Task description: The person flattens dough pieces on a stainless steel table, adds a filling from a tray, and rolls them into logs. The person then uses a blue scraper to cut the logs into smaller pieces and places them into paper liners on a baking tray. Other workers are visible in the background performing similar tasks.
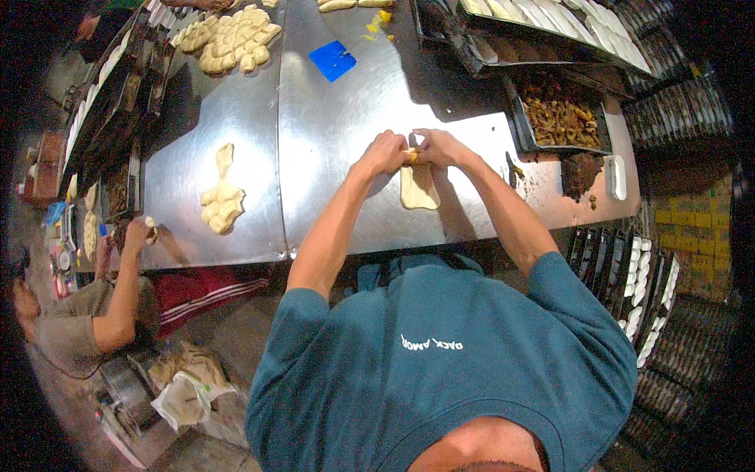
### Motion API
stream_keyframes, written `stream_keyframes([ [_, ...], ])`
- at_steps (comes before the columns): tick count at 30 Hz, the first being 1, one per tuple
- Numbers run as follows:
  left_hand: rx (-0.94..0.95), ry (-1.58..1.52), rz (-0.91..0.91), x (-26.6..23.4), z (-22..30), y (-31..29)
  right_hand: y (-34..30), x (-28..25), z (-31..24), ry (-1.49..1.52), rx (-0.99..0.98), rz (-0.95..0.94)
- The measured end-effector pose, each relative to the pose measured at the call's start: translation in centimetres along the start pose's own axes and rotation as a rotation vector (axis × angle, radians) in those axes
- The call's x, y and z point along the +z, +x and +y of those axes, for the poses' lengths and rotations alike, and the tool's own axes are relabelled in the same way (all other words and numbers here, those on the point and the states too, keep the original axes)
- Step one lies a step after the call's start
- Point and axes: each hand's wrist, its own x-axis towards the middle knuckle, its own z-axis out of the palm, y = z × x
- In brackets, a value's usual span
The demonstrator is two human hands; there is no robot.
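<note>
A flattened strip of pale dough (418,190) lies on the metal table in front of me. A small yellow-orange piece of filling (412,156) sits at its far end. My left hand (385,153) and my right hand (440,148) pinch that end from both sides, fingers curled around the dough and filling. The fingertips nearly meet, and they partly hide the filling. To the left, a cluster of dough pieces (222,206) rests on the steel.
A tray of brown and yellow filling (560,118) stands at right, beside a dark brown smear (582,175) and a white dish (618,178). A blue scraper (333,60) and a dough pile (236,39) lie farther back. Stacked trays (543,31) flank the table. A co-worker (102,315) works at left.
</note>
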Motion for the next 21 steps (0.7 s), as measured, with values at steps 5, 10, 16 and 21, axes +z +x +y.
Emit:
stream_keyframes([
  [5,0.106,0.030,0.287,1.7,0.8,-1.6,-0.9,0.5,0.0,-0.092,-0.065,0.067],
  [10,0.337,0.370,0.619,8.6,2.1,-8.0,-8.1,8.5,-0.1,-0.357,-0.327,0.498],
  [16,0.264,0.241,0.534,8.8,3.9,-11.5,-11.4,9.3,-0.8,-0.299,-0.256,0.412],
  [21,0.374,0.390,0.586,9.0,4.5,-11.0,-11.4,9.0,-2.0,-0.350,-0.221,0.587],
])
